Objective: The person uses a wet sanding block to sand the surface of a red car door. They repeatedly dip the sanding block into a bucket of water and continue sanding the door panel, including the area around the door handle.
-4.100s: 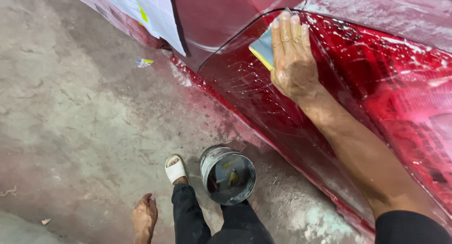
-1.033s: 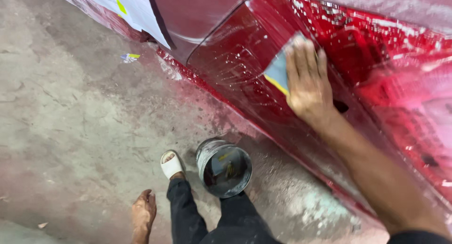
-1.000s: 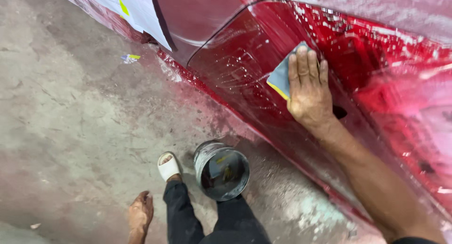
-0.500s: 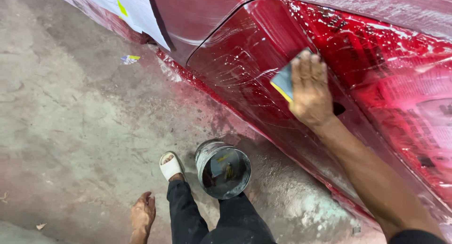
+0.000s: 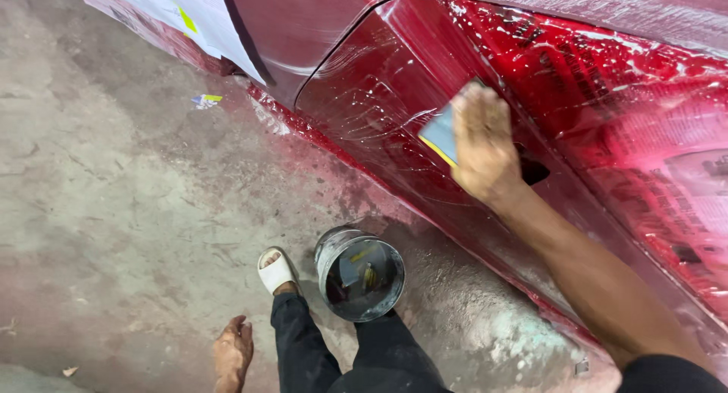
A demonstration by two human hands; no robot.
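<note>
My right hand (image 5: 485, 147) pressed a sanding pad (image 5: 441, 133) flat against the wet red car panel (image 5: 364, 97), fingers extended over it. My left hand (image 5: 232, 351) hung loosely open near the floor (image 5: 114, 211), beside a bucket (image 5: 360, 275).

My sanding block (image 5: 440, 134), blue-grey with a yellow edge, lies flat against the wet red car panel (image 5: 379, 97), tilted, just left of the dark recess (image 5: 535, 169), half covered.
</note>
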